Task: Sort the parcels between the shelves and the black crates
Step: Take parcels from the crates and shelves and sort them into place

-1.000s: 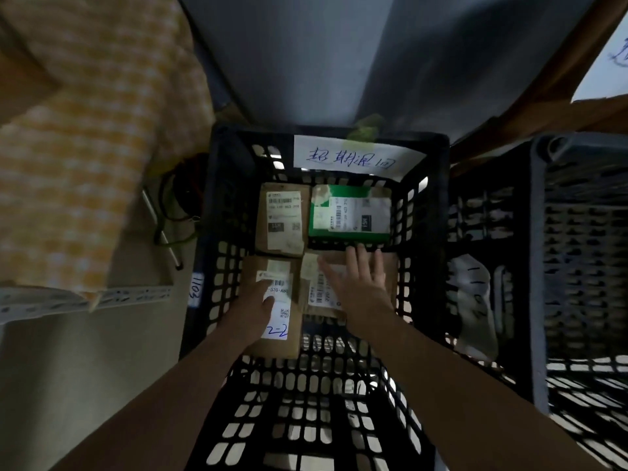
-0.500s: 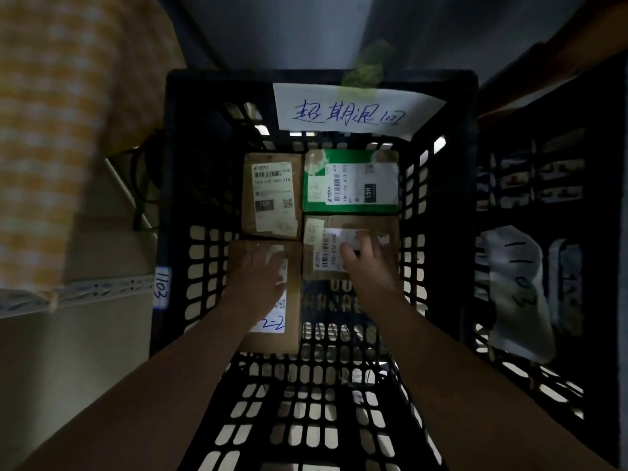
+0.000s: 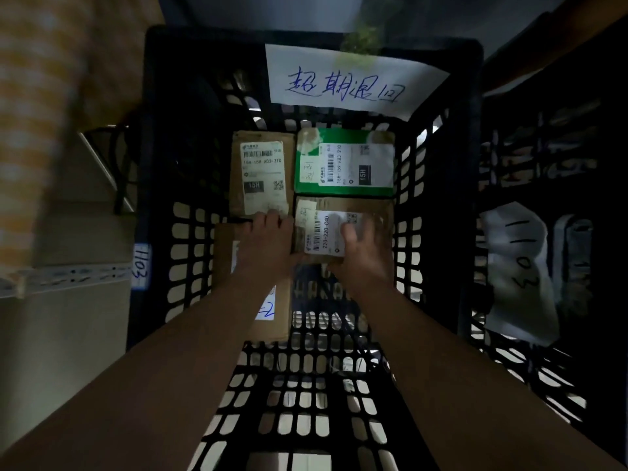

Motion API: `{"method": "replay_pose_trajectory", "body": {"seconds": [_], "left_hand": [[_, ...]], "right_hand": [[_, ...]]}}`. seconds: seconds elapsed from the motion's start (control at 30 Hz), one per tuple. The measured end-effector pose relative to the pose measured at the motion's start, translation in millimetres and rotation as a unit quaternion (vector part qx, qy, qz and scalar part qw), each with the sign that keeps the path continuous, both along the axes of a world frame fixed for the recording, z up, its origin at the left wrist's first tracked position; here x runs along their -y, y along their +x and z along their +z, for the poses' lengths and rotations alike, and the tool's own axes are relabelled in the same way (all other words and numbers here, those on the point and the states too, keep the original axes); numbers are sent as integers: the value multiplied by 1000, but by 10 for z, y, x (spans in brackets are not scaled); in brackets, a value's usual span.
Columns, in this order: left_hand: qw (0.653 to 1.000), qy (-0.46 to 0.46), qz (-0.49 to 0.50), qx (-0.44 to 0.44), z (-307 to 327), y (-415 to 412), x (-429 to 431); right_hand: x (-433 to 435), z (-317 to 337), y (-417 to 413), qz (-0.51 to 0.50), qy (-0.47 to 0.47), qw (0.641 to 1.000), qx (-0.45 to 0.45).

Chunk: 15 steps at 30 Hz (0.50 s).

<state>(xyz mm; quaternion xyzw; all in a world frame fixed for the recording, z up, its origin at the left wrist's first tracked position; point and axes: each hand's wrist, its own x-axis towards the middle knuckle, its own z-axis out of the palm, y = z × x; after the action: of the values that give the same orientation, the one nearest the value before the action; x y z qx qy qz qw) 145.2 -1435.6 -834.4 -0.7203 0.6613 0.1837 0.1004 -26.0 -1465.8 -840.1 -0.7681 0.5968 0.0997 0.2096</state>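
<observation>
I look down into a black crate (image 3: 438, 185) with a white handwritten label (image 3: 346, 81) on its far wall. Several parcels lie on its floor. At the far side are a brown one (image 3: 260, 175) and a green one (image 3: 343, 164). My left hand (image 3: 268, 241) lies on the near-left brown parcel (image 3: 272, 321), fingertips hooked over its far edge. My right hand (image 3: 365, 248) rests on the near-right brown parcel (image 3: 319, 232), fingers bent on its white label. Both forearms hide parts of these two parcels.
A second black crate (image 3: 543, 164) with a paper tag (image 3: 520, 266) reading 1103 stands close on the right. Left of the crate are a metal shelf rail (image 3: 68, 277) and a yellow checked cloth (image 3: 44, 96). The crate's near floor (image 3: 306, 402) is bare lattice.
The view has dropped closer into the crate. My left hand slid forward along the near-left parcel to its far edge. My right hand's fingers went from flat to bent on the near-right parcel.
</observation>
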Motion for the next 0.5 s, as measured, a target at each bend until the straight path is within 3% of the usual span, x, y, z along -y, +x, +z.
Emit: {"method": "replay_pose_trajectory", "body": {"seconds": [0.2, 0.33, 0.5], "left_hand": [[999, 28, 9, -22, 449, 165, -64], [999, 34, 11, -37, 1088, 325, -73], [997, -79, 18, 1, 2330, 576, 135]], "right_hand": [[99, 514, 151, 28, 99, 993, -52], [149, 1137, 258, 90, 38, 993, -72], [427, 2376, 444, 142, -54, 988, -15]]}}
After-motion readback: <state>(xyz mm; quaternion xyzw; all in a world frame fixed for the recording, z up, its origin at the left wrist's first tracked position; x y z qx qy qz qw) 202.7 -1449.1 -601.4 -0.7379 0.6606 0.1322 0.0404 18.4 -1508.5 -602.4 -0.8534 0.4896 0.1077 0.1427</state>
